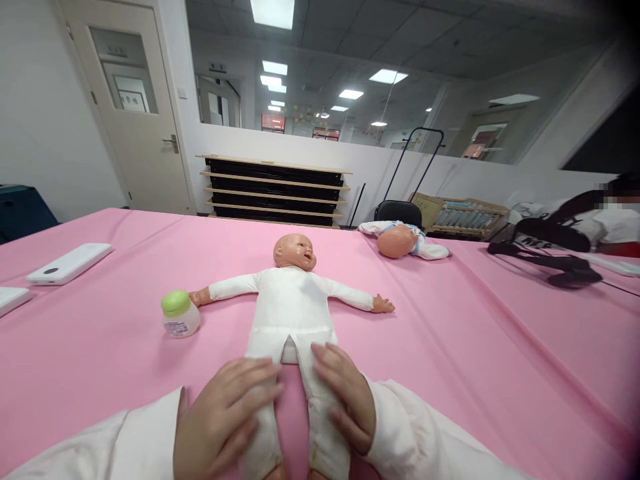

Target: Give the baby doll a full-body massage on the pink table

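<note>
A baby doll point(293, 303) in a white suit lies on its back on the pink table cover, head away from me and arms spread wide. My left hand point(227, 410) lies over the doll's leg on the left, fingers stretched out and slightly blurred. Over the other leg rests my right hand point(345, 393), its fingers extended along the thigh. Neither hand is wrapped around anything. Beside the doll's hand on the left stands a small jar point(181, 319) with a green lid. My hands partly hide the doll's legs.
A second doll point(397, 240) in light clothing lies at the table's far edge. White flat devices point(73, 263) sit at the left. Black straps or gear point(545, 257) lie at the right near another person point(617, 223). Stacked shelving point(275, 190) stands behind the pink table point(425, 347).
</note>
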Action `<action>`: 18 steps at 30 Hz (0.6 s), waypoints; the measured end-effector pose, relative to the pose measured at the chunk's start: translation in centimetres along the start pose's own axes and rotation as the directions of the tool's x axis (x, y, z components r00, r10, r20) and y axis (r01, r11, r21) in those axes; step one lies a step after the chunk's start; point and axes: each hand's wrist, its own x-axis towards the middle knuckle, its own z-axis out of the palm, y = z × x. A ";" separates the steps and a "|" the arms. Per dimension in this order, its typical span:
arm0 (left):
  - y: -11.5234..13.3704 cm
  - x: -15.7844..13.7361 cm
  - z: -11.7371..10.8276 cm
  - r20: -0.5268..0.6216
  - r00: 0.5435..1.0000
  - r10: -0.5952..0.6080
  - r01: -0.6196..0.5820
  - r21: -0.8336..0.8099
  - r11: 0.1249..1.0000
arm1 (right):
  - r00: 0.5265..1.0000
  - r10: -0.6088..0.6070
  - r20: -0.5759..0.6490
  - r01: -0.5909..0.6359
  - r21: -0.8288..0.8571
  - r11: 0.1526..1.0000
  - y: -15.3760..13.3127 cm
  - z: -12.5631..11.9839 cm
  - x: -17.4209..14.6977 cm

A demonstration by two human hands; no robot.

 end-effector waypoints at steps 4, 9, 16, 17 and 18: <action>-0.8 0.8 0.2 0.214 0.973 -0.088 0.066 0.108 0.992 | 0.979 0.192 0.068 -0.189 -0.047 0.981 0.8 1.0 0.1; -0.1 0.8 0.4 0.217 0.971 0.102 -0.082 -0.099 0.992 | 0.961 0.017 0.277 -0.014 -0.011 1.000 -0.4 0.2 0.6; 1.2 1.3 -1.0 0.234 0.912 0.337 -0.282 -0.238 0.929 | 0.878 -0.296 0.376 0.260 0.145 0.955 -2.2 -1.7 1.5; 1.2 1.1 -1.0 0.225 0.913 0.339 -0.278 -0.265 0.924 | 0.872 -0.320 0.370 0.284 0.148 0.947 -2.2 -1.8 1.4; 1.1 0.8 -0.9 0.189 0.923 0.336 -0.278 -0.276 0.920 | 0.880 -0.331 0.340 0.301 0.138 0.944 -2.2 -1.9 1.1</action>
